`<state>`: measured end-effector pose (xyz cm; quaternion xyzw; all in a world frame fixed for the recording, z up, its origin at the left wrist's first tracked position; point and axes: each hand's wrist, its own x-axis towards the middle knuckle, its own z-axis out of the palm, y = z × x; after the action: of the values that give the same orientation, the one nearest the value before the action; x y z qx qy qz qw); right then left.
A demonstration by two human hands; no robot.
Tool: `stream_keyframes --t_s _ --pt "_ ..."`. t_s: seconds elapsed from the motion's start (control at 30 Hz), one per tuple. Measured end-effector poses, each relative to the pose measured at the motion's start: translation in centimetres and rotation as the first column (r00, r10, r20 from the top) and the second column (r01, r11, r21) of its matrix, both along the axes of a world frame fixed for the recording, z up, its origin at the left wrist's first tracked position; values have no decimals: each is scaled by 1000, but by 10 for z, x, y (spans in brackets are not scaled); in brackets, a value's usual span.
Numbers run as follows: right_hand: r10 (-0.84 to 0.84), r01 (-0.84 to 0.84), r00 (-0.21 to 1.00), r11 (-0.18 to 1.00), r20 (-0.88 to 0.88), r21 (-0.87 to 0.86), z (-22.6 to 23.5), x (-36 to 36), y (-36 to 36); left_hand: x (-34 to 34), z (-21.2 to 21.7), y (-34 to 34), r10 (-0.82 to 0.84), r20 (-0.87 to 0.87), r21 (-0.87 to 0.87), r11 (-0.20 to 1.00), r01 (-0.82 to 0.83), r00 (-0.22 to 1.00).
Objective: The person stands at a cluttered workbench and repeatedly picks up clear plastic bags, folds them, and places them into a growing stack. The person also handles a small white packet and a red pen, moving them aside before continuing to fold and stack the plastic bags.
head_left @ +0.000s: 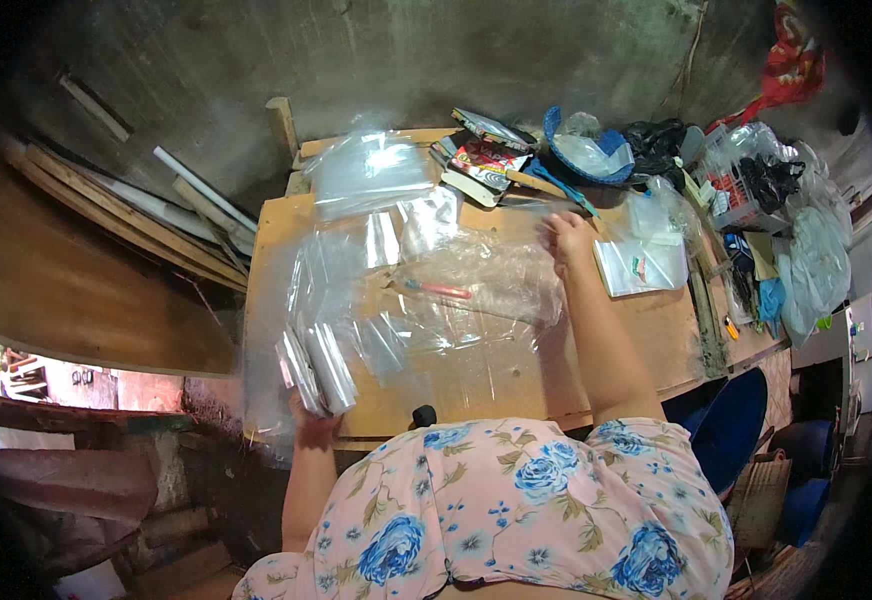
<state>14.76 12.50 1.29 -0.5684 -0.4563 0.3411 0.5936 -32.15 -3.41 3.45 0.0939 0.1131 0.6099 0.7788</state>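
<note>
My left hand (313, 424) is at the table's near left edge, closed around a folded bundle of clear plastic bags (328, 368) that stands up from it. Farther off on the right, my right hand (568, 240) has its fingers bent together beside a crumpled clear plastic sheet (501, 268). Blur and glare hide what is between those fingers. A red-handled tool (442, 290) lies amid the sheet, its kind unclear. More clear plastic (381, 340) spreads between the bundle and the sheet. Right of my right forearm rests a flat stack of printed clear bags (642, 268).
A pile of clear plastic sheets (371, 180) lies at the back left of the wooden table (616, 340). Behind are packets and books (486, 160), a blue basket (596, 165) and a black bag (653, 145). Plastic bags (816, 230) crowd the right side. A blue chair (736, 420) stands near right.
</note>
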Motion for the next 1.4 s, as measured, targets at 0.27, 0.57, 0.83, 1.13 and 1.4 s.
stream_keyframes --t_s 0.27,0.57,0.83,1.13,1.4 --pt "-335 197 783 933 -524 -302 -43 67 20 -34 -46 -24 121 -176 -270 949 -166 977" --pt "-607 612 791 784 77 -102 -13 40 2 -47 -62 -37 86 -236 -70 992 -105 968" --pt "557 -542 603 811 572 -220 34 -204 -91 -49 -46 -39 250 -236 -202 932 -299 939" --pt "292 -576 -9 780 956 -244 1 -282 -117 -63 -55 -55 278 -258 -153 934 -323 925" --pt "558 -437 619 829 552 -348 13 -275 -84 -68 -57 -56 269 -311 -86 947 -309 911"
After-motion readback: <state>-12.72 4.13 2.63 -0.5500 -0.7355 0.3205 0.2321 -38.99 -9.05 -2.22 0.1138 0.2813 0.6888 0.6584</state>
